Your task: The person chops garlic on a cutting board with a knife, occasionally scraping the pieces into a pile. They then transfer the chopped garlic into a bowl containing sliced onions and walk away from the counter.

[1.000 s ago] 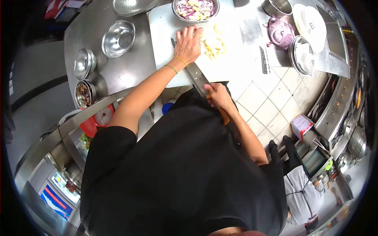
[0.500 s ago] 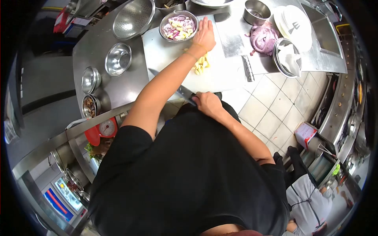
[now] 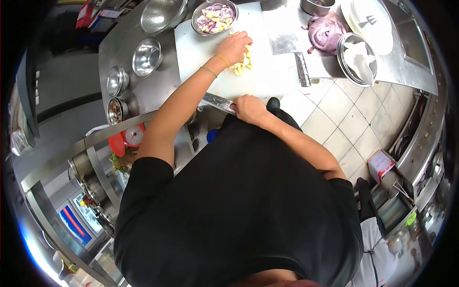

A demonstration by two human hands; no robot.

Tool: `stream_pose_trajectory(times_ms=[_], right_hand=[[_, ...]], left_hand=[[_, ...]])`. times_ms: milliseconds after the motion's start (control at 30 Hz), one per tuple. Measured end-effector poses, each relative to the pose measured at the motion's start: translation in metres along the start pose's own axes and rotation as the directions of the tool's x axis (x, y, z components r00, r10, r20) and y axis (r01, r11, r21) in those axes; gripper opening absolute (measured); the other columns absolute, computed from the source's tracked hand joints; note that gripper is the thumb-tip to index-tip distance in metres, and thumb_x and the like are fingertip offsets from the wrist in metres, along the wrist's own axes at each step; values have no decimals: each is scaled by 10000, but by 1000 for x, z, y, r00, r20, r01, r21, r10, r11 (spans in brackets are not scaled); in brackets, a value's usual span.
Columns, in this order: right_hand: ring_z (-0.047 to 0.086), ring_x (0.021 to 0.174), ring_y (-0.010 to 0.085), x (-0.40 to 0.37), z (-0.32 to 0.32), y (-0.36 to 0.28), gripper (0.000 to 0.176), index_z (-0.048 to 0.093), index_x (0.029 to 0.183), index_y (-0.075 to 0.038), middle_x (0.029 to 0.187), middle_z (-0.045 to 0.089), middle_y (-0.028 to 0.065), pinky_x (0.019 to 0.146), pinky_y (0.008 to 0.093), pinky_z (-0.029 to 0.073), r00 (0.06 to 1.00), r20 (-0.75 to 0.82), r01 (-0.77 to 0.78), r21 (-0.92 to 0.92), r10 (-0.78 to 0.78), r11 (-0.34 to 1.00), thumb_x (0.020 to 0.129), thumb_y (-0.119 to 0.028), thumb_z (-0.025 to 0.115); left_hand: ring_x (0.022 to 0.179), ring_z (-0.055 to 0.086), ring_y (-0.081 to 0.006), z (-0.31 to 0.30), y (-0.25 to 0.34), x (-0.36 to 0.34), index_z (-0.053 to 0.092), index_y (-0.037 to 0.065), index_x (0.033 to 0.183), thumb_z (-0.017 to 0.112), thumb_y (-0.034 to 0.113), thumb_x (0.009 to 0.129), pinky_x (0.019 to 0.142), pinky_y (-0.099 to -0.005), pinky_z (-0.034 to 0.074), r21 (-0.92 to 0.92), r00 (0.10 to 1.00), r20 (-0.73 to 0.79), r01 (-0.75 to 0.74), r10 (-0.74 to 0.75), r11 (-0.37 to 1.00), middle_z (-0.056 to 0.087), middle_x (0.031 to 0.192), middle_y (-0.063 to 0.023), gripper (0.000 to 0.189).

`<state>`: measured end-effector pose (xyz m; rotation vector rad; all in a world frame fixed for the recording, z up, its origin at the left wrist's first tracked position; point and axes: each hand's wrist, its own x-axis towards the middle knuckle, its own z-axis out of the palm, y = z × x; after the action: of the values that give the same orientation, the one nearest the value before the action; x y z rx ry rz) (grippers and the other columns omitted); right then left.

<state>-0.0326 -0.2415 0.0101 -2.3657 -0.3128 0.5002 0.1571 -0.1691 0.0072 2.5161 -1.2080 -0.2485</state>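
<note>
Closest in, the right hand (image 3: 248,109) is closed tight around the handle of the knife (image 3: 216,101). The blade points left along the near edge of the board (image 3: 201,52). A second ago it lay up the board toward the cut food; now it is drawn back and held clear, so the cutting looks paused.

Further out, the left hand (image 3: 233,48) rests on the pieces (image 3: 242,66), a small yellow heap in the middle of the board. The fingers are curled down over the heap's far side. I cannot tell whether they have closed on any pieces or only cup them. Half a second ago this hand lay flat at the far end of the board, just beside the bowl (image 3: 215,15); it has come back to the heap. That reads as moving the pieces across by the handful, with part of the heap still to go.

The bowl stands at the board's far edge, already holding purple slices mixed with yellow bits.

To the right, a cleaver (image 3: 302,68) lies untouched at the board's edge. A colander (image 3: 162,12) sits left of the bowl.
</note>
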Motion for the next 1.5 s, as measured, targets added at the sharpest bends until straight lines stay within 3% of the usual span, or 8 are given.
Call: stream_pose_trajectory(times_ms=[167, 233, 467, 833, 1133, 1233, 1367, 1500], right_hand=[[682, 716, 379, 4, -1, -1, 322, 690, 802, -10, 741, 668, 229, 678, 457, 548, 999, 24, -23, -17, 24, 1000, 891, -304, 592], [682, 734, 380, 0, 0, -2, 324, 693, 818, -11, 757, 671, 231, 686, 457, 548, 996, -6, -91, 0, 91, 996, 893, -310, 591], [680, 724, 385, 3, 11, 10, 333, 694, 824, -7, 762, 668, 239, 670, 463, 549, 991, -70, -108, 39, 110, 993, 891, -318, 596], [661, 743, 401, 5, 23, 15, 309, 688, 828, -14, 755, 663, 233, 682, 480, 526, 989, -104, -105, 16, 106, 994, 895, -305, 611], [648, 737, 420, 5, 25, -2, 301, 683, 832, -1, 765, 655, 252, 685, 500, 515, 984, -146, -98, 4, 97, 995, 890, -288, 613], [652, 756, 424, 4, 25, -6, 297, 686, 856, -8, 787, 661, 254, 703, 503, 519, 972, -153, -179, 17, 179, 984, 892, -292, 607], [648, 766, 436, -12, 23, -12, 306, 686, 873, -5, 786, 659, 261, 713, 515, 513, 914, -245, -320, 59, 324, 946, 899, -297, 595], [626, 760, 459, -19, 23, -12, 321, 657, 828, 19, 765, 636, 282, 695, 515, 493, 805, -355, -452, 149, 475, 879, 909, -283, 585]], left_hand=[[915, 583, -270, -1, -3, 2, 582, 26, 869, 656, 17, 758, 802, -353, 477, 50, 1000, -15, -26, 26, 998, 600, 935, -72, 134], [794, 590, -272, -2, -6, -1, 577, 19, 865, 657, 16, 761, 729, -348, 486, -188, 990, -128, 36, -60, 982, 605, 852, -89, 131], [724, 577, -268, -16, 13, -11, 576, 5, 856, 663, 29, 762, 680, -350, 484, -317, 989, -135, 12, -58, 948, 605, 787, -95, 130], [946, 562, -209, 14, 28, -34, 599, 109, 886, 593, -13, 760, 827, -346, 419, 148, 967, -2, -250, 254, 957, 584, 928, -16, 175], [934, 575, -209, 9, 28, -31, 586, 126, 964, 580, 8, 774, 835, -340, 419, 252, 960, 80, -278, 267, 927, 583, 919, -19, 224], [901, 598, -230, 9, 18, -28, 613, 105, 952, 604, 54, 787, 797, -352, 441, 126, 933, -165, -301, 320, 945, 608, 908, -28, 173], [717, 604, -227, -50, 3, -63, 623, 4, 891, 689, -44, 737, 655, -292, 486, -407, 787, -615, -271, -42, 872, 639, 859, -93, 174], [622, 547, -165, -28, -33, -125, 632, 15, 887, 732, -18, 713, 616, -284, 464, -492, 849, -455, 12, -269, 870, 640, 811, -56, 204]])
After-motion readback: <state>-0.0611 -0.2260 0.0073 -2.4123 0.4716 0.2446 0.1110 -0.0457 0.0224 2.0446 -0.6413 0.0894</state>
